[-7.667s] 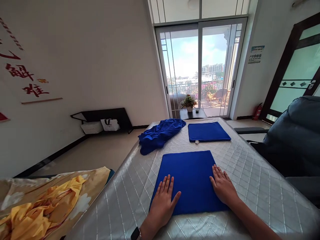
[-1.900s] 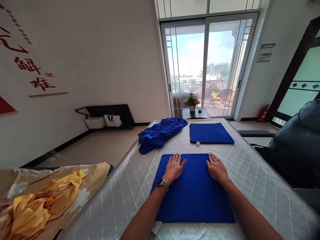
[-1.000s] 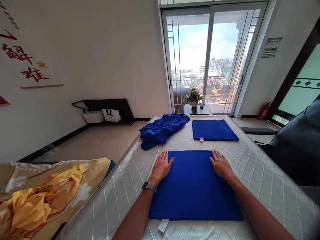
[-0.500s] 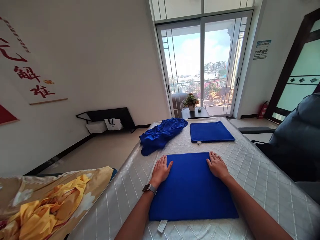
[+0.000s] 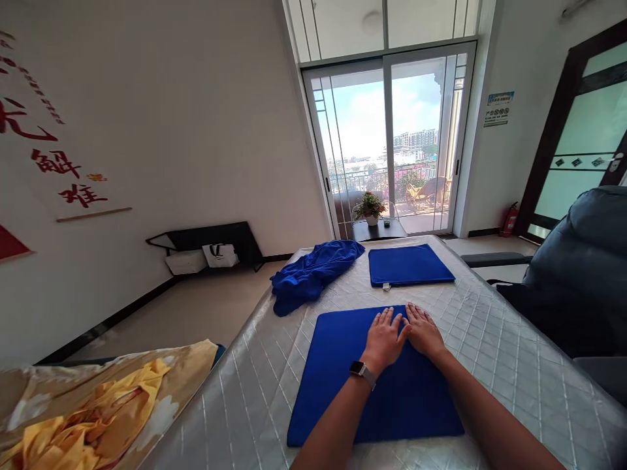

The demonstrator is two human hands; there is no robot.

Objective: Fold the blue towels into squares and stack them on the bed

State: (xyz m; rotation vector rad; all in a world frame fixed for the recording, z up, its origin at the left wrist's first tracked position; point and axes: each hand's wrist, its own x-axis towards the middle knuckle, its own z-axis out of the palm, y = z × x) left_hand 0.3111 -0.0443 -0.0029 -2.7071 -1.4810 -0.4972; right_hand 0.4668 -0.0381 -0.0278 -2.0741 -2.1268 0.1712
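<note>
A flat blue cloth point(image 5: 337, 365), smooth and roughly rectangular, lies on the silver quilted table cover point(image 5: 245, 391) in front of me. My left hand point(image 5: 385, 339), with a watch on its wrist, rests palm down near the cloth's far right part, fingers stretched out. Beside it, my right hand point(image 5: 424, 331) lies flat over the far right corner, and the two thumbs meet or nearly meet. Farther off are a folded blue cloth point(image 5: 411, 264) with a small white label and, to its left, a crumpled blue cloth point(image 5: 316, 274).
At the lower left, yellow fabric point(image 5: 88, 418) is heaped on a flowered tan cover point(image 5: 196, 356). A dark padded chair point(image 5: 582, 261) stands on the right. Beyond the table's far end is a small stand with a potted plant point(image 5: 371, 207), before a glass sliding door point(image 5: 362, 137).
My left hand has slid from the cloth's left edge across to the right, beside my right hand. My right hand stays at the far right corner. The near label is now out of sight.
</note>
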